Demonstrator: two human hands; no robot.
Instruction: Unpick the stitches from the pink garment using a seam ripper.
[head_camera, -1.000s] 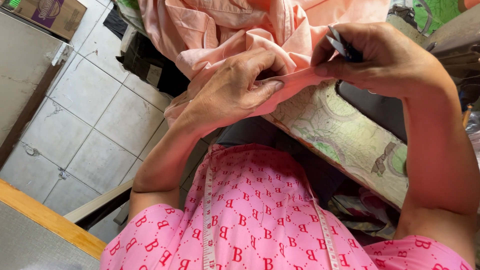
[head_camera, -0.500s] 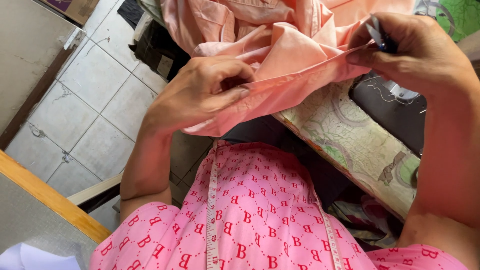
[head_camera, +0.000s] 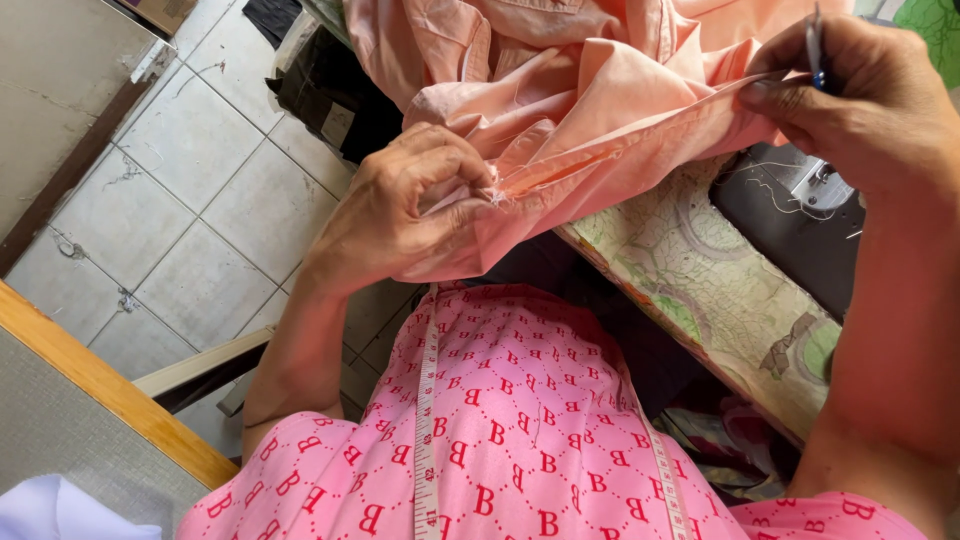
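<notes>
Below, patterned table (head_camera: 700, 290) under peach garment (head_camera: 590, 110)

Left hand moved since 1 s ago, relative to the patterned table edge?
Yes. The left hand, pinching the peach garment, has drawn away from the table edge, toward the tiled floor.

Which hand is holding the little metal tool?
The right hand: it pinches a thin metal tool and the peach fabric. The left hand grips only fabric.

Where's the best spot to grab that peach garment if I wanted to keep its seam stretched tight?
Likely pinch the peach garment along its folded seam ridge, from both ends, as the left hand and right hand do: the ridge runs taut and straight between them; elsewhere it bunches loosely.
</notes>
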